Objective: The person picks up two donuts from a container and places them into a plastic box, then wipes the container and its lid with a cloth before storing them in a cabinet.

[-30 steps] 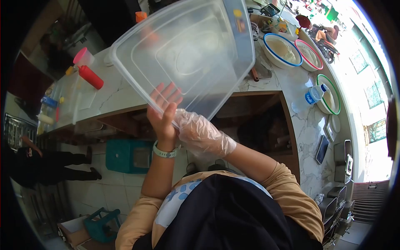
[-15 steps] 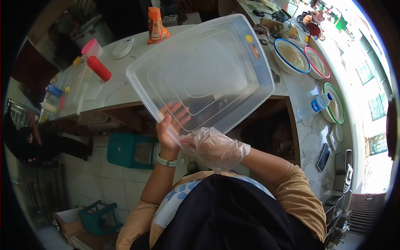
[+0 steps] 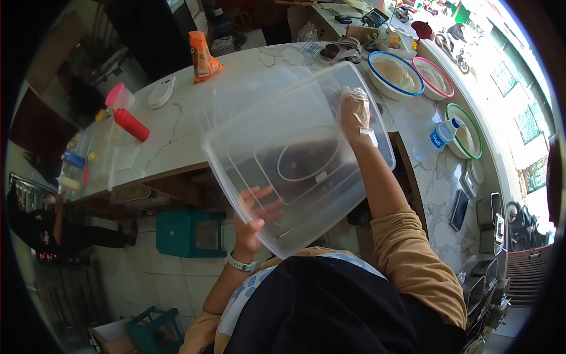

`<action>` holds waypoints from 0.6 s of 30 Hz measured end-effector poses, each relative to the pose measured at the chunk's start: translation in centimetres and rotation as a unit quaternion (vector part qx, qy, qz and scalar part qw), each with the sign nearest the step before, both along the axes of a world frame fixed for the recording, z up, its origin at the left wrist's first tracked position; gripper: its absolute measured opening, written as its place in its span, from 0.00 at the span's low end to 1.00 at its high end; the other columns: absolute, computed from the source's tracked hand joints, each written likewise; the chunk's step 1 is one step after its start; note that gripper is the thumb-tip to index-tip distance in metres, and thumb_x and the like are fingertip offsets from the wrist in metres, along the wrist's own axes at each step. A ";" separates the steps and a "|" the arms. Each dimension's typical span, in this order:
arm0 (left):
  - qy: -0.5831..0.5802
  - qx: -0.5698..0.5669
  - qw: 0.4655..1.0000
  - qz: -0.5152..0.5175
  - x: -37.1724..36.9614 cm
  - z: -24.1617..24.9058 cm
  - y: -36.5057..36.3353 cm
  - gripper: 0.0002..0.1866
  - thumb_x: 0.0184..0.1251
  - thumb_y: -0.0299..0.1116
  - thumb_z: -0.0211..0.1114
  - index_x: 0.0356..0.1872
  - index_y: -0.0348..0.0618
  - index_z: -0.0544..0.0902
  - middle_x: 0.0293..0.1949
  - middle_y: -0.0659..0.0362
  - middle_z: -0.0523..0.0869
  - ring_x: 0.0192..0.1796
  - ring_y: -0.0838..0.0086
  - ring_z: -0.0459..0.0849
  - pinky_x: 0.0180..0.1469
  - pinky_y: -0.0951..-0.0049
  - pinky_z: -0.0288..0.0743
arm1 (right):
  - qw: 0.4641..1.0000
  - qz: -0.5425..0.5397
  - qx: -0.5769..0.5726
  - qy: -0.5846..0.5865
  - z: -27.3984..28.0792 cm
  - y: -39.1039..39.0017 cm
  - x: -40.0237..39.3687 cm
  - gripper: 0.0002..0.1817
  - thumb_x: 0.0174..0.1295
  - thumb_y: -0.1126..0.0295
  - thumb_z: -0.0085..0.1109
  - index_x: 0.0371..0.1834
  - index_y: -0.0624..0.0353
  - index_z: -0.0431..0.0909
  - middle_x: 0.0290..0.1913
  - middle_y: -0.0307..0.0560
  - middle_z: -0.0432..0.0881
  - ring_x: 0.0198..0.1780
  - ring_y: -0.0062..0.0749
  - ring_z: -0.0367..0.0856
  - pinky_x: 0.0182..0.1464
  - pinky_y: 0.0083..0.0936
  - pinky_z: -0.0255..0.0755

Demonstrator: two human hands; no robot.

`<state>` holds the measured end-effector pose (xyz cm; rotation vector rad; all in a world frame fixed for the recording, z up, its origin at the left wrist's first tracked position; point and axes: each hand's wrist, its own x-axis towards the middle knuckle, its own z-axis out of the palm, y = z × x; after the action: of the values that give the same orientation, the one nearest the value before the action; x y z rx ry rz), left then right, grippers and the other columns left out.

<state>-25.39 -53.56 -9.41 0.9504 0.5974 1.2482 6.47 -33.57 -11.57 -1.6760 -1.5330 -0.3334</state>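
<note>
A large clear plastic lid is held tilted in front of my body, over the counter's front edge. My left hand grips its lower left rim; the fingers show through the plastic behind it and the thumb lies on the near side. My right hand, in a thin clear plastic glove, rests against the lid's upper right part. Its fingers look curled, and anything inside them is hidden. Behind the lid, a blurred translucent plastic box seems to stand on the marble counter.
An orange packet, a white scale and a red squeeze bottle stand left. At right are several bowls, including a blue-rimmed bowl of dough, a water bottle and a phone. A green stool stands below; a person is at far left.
My right hand has moved from the lid's lower edge up to its upper right part. The lid has come down and closer to my body, with my left hand still on its rim.
</note>
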 end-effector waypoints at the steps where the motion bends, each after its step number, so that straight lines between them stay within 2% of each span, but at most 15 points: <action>1: 0.016 -0.005 0.999 -0.049 -0.2 -0.2 -0.1 0.39 0.46 0.38 0.65 0.61 0.36 0.60 0.59 0.42 0.70 0.56 0.47 0.78 0.55 0.56 0.76 | 0.993 -0.041 0.001 -0.111 2.9 -1.1 -0.6 0.09 0.65 0.69 0.48 0.29 0.57 0.76 0.24 0.46 0.76 0.26 0.35 0.74 0.28 0.32 0.67; 2: 0.019 -0.008 0.999 -0.050 0.0 -0.1 0.0 0.39 0.46 0.38 0.65 0.61 0.36 0.60 0.59 0.42 0.70 0.56 0.47 0.78 0.55 0.56 0.76 | 0.996 -0.034 -0.086 0.018 5.8 -3.0 -2.4 0.08 0.64 0.71 0.48 0.30 0.59 0.76 0.24 0.47 0.76 0.26 0.39 0.74 0.29 0.33 0.67; 3: 0.030 0.005 0.998 -0.045 0.3 0.1 0.1 0.40 0.44 0.36 0.65 0.61 0.36 0.60 0.59 0.43 0.71 0.56 0.47 0.78 0.55 0.56 0.76 | 0.995 -0.032 -0.091 0.020 4.3 -2.5 -3.5 0.08 0.64 0.71 0.48 0.30 0.59 0.76 0.24 0.47 0.76 0.26 0.39 0.74 0.29 0.33 0.67; 4: 0.041 0.022 0.998 -0.039 0.6 0.3 0.5 0.40 0.43 0.35 0.65 0.61 0.36 0.60 0.59 0.43 0.71 0.56 0.48 0.78 0.55 0.56 0.76 | 0.978 0.116 -0.018 0.169 2.1 -1.3 -4.3 0.05 0.61 0.72 0.51 0.33 0.61 0.75 0.29 0.47 0.76 0.31 0.35 0.75 0.33 0.31 0.69; 5: 0.040 0.026 0.998 -0.036 0.8 0.5 1.3 0.40 0.43 0.35 0.65 0.61 0.36 0.60 0.59 0.43 0.71 0.56 0.48 0.78 0.55 0.56 0.76 | 0.913 0.260 0.060 0.309 1.3 0.0 -5.6 0.06 0.58 0.73 0.53 0.36 0.62 0.75 0.34 0.47 0.76 0.36 0.32 0.76 0.38 0.29 0.71; 6: 0.041 0.016 0.999 -0.031 0.9 0.6 1.9 0.40 0.43 0.36 0.65 0.61 0.36 0.60 0.58 0.43 0.71 0.56 0.48 0.78 0.55 0.56 0.76 | 0.945 0.280 -0.013 0.168 4.2 -3.3 -8.9 0.12 0.61 0.70 0.53 0.46 0.63 0.74 0.39 0.44 0.77 0.39 0.30 0.76 0.44 0.28 0.72; 7: 0.042 0.003 0.999 -0.026 1.0 0.6 2.1 0.40 0.43 0.36 0.65 0.61 0.37 0.60 0.58 0.44 0.71 0.57 0.49 0.77 0.55 0.57 0.76 | 0.945 0.281 -0.015 0.168 5.1 -6.3 -12.2 0.12 0.61 0.70 0.53 0.46 0.63 0.74 0.39 0.44 0.77 0.39 0.30 0.76 0.44 0.28 0.72; 9: 0.020 0.013 1.000 -0.003 0.9 0.0 2.2 0.40 0.43 0.36 0.65 0.61 0.37 0.60 0.58 0.44 0.71 0.56 0.49 0.78 0.55 0.57 0.76 | 0.871 0.473 0.114 -0.066 5.8 -9.4 -16.3 0.21 0.59 0.79 0.48 0.57 0.65 0.71 0.53 0.53 0.78 0.55 0.41 0.76 0.59 0.30 0.69; 10: 0.000 0.019 1.000 0.019 0.7 -0.1 2.3 0.40 0.43 0.36 0.66 0.61 0.38 0.60 0.58 0.44 0.71 0.56 0.49 0.78 0.55 0.57 0.76 | 0.871 0.473 0.115 -0.065 5.8 -9.0 -15.7 0.21 0.59 0.79 0.48 0.57 0.65 0.71 0.53 0.53 0.78 0.55 0.41 0.76 0.59 0.30 0.69; 12: 0.015 0.018 0.999 0.026 0.2 0.2 1.8 0.41 0.43 0.38 0.65 0.62 0.38 0.59 0.58 0.44 0.70 0.57 0.48 0.77 0.55 0.55 0.76 | 0.829 0.490 -0.041 0.267 5.1 -7.7 -13.0 0.21 0.58 0.79 0.49 0.57 0.66 0.71 0.52 0.51 0.79 0.55 0.42 0.76 0.59 0.33 0.69; 13: 0.023 0.026 0.999 0.034 0.1 0.5 1.7 0.43 0.42 0.40 0.64 0.63 0.38 0.58 0.58 0.44 0.70 0.57 0.48 0.77 0.55 0.54 0.76 | 0.938 0.312 0.031 0.147 4.4 -5.1 -10.9 0.18 0.59 0.79 0.47 0.53 0.62 0.76 0.50 0.49 0.80 0.50 0.37 0.79 0.54 0.30 0.72; 15: 0.054 0.034 0.998 0.024 -0.5 0.5 1.7 0.43 0.41 0.41 0.65 0.63 0.38 0.58 0.57 0.44 0.70 0.56 0.47 0.77 0.55 0.54 0.76 | 0.959 0.138 -0.119 0.216 4.1 -0.2 -3.2 0.12 0.63 0.73 0.46 0.42 0.60 0.80 0.38 0.47 0.81 0.37 0.31 0.77 0.39 0.28 0.70; 16: 0.086 0.037 0.996 0.009 -0.8 0.4 1.4 0.44 0.41 0.41 0.66 0.63 0.38 0.58 0.57 0.43 0.70 0.56 0.47 0.77 0.54 0.54 0.76 | 0.977 0.149 -0.071 0.134 3.8 -1.0 -2.1 0.09 0.59 0.80 0.46 0.37 0.61 0.78 0.33 0.49 0.77 0.33 0.37 0.75 0.38 0.31 0.71; 17: 0.084 0.036 0.996 0.011 -0.7 0.3 1.4 0.44 0.41 0.41 0.66 0.63 0.38 0.58 0.57 0.43 0.70 0.56 0.47 0.77 0.54 0.54 0.76 | 0.977 0.150 -0.073 0.132 3.1 -0.9 -2.6 0.09 0.59 0.80 0.46 0.37 0.61 0.78 0.33 0.49 0.77 0.33 0.37 0.75 0.38 0.31 0.71; 18: 0.091 0.029 0.995 -0.005 -0.3 0.1 1.7 0.44 0.40 0.42 0.67 0.62 0.38 0.58 0.57 0.43 0.70 0.56 0.47 0.77 0.54 0.54 0.77 | 0.989 0.140 0.042 -0.027 2.6 -0.8 -3.9 0.08 0.59 0.80 0.46 0.36 0.61 0.77 0.32 0.49 0.77 0.34 0.37 0.75 0.38 0.31 0.70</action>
<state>-25.72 -51.82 -9.27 1.1226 0.7005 1.1843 2.58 -34.33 -8.97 -1.3737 -1.7446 -0.2910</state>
